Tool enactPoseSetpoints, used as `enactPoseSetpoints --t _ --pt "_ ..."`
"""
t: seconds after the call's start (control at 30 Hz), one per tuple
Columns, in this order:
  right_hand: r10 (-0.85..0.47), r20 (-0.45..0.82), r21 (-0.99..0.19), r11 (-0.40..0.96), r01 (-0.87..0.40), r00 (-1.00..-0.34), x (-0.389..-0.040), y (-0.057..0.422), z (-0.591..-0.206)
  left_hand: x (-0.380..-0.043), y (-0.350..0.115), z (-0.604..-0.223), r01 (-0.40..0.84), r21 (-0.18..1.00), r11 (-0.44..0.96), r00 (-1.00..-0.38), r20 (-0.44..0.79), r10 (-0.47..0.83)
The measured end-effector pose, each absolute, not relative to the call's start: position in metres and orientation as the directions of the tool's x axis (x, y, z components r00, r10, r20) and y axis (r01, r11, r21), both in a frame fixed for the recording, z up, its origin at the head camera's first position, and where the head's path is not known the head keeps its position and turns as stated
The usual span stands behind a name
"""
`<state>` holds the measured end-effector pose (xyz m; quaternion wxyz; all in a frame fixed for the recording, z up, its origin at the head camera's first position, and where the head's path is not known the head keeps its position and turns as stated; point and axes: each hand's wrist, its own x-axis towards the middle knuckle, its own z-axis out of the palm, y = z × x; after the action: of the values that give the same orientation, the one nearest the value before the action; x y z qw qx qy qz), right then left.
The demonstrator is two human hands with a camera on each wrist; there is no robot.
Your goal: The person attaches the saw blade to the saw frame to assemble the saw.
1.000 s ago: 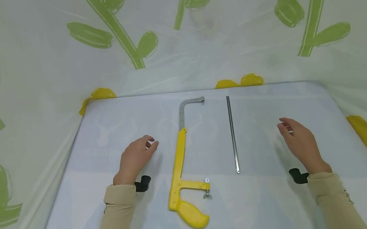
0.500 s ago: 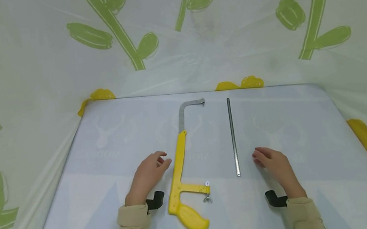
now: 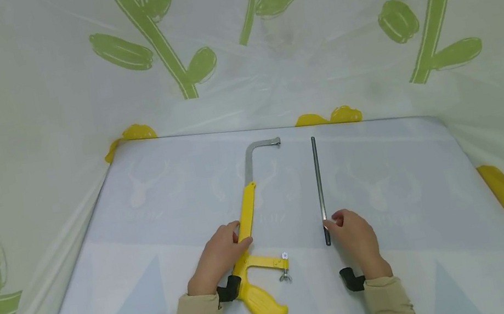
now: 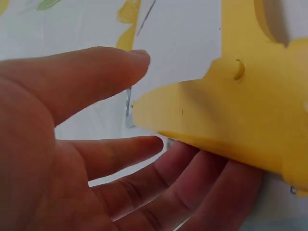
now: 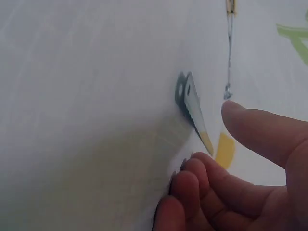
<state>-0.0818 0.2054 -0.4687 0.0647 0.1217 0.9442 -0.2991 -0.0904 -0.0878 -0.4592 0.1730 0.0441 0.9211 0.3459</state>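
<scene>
A yellow hacksaw frame (image 3: 248, 207) with a bent grey metal end lies on the table, its handle (image 3: 268, 308) toward me. My left hand (image 3: 217, 258) straddles its yellow bar. In the left wrist view, the thumb stands apart from the bar (image 4: 250, 103) while several fingertips pass behind its lower edge. A separate narrow saw blade (image 3: 318, 179) lies to the right of the frame. Around its near end is my right hand (image 3: 360, 239). In the right wrist view, the blade's holed end (image 5: 191, 96) shows beyond the fingertips, with thumb and fingers spread apart.
A wing nut (image 3: 285, 276) hangs from the frame's short crossarm. The pale table (image 3: 416, 179) has a printed pattern of triangles and antlers. Behind it rises a white curtain (image 3: 316, 63) with green leaves. Each wrist carries a black camera mount (image 3: 352, 279).
My left hand has moved right and nearer, onto the hacksaw frame. My right hand has moved left and nearer to the blade's near end. The frame and blade stay on the table.
</scene>
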Motion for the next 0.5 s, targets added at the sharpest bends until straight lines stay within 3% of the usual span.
enactPoseSetpoints --t 0.3,0.5 --pt "0.182 -0.159 -0.470 0.851 0.236 -0.970 -0.0811 0.1969 -0.4660 -0.0843 -0.0803 -0.4611 0.014 0.553 0.833 -0.951 -0.249 0.181" --pt "0.208 -0.133 -0.453 0.857 0.246 -0.969 -0.0797 0.2000 -0.4664 -0.0867 -0.0799 -0.4636 0.006 0.553 0.833 -0.944 -0.273 0.188"
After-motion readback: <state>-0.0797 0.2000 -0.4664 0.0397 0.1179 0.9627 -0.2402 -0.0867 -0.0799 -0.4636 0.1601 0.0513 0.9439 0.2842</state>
